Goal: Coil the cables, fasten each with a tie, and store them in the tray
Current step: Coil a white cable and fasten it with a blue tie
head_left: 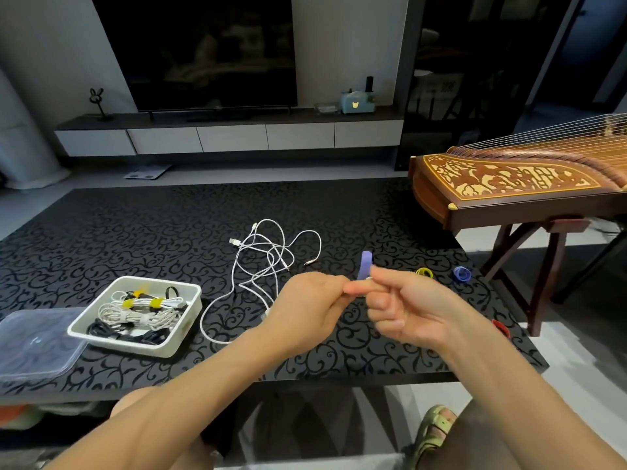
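A purple tie (365,265) stands upright above the spot where both hands' fingertips meet. The left hand (307,301) and the right hand (409,308), fingers curled, pinch its lower end between them. Loose white cables (268,256) sprawl just behind the left hand. Further left sits the tray (146,349), holding coiled cables (135,315) bound with yellow ties, a clear lid (34,340) touching its side. A yellow tie (424,273) and a blue tie (462,275) lie near the right edge of the black patterned table (101,239), whose far half is bare. A wooden zither (515,179) stands right, a television (203,49) beyond.
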Demonstrator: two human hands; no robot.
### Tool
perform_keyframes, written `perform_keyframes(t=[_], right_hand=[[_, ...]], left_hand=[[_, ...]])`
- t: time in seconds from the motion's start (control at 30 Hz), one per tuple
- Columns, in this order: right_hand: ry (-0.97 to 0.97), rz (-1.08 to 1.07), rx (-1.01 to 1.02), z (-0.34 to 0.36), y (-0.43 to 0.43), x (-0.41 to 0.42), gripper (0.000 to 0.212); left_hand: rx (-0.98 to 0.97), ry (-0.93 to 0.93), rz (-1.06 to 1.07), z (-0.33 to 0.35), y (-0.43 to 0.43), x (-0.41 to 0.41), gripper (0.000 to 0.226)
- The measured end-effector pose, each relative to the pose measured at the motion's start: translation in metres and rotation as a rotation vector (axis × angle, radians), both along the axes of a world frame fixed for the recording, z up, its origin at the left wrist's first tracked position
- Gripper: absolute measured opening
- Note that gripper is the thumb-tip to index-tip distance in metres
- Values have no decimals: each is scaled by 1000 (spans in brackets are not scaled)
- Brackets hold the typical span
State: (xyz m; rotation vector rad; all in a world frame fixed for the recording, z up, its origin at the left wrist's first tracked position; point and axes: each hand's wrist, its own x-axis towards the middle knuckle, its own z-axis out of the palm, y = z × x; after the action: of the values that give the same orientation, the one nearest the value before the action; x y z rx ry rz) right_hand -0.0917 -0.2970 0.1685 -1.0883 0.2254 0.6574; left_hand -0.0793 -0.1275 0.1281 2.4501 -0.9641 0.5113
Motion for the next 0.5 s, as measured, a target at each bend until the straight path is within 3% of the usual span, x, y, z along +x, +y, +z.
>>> perform_keyframes(t=[0.03, 0.13, 0.2, 0.27, 0.33, 0.43, 0.5], right_hand=[[-91, -34, -94, -1, -8, 3, 49], [-478, -310, -471, -10, -33, 11, 30], [-656, -317, -527, -15, -40, 12, 28], [-742, -138, -436, -24, -37, 9, 45], [-810, -27, -379, -30, -26, 4, 43], [-909, -122, -344, -35, -10, 2, 21], [-878, -185, -221, -36, -6, 1, 23]], left_hand=[[-90, 116, 12, -2, -2, -2, 26], [-603, 762, -60, 2, -7, -7, 31], [-800, 1022, -158, 6, -10, -6, 31], [-896, 1164, -265, 12, -14, -7, 25], [-981, 1262, -324, 15, -17, -8, 23], [-1099, 1352, -367, 17, -16, -8, 21], [-1171, 1388, -389, 19, -14, -5, 19]])
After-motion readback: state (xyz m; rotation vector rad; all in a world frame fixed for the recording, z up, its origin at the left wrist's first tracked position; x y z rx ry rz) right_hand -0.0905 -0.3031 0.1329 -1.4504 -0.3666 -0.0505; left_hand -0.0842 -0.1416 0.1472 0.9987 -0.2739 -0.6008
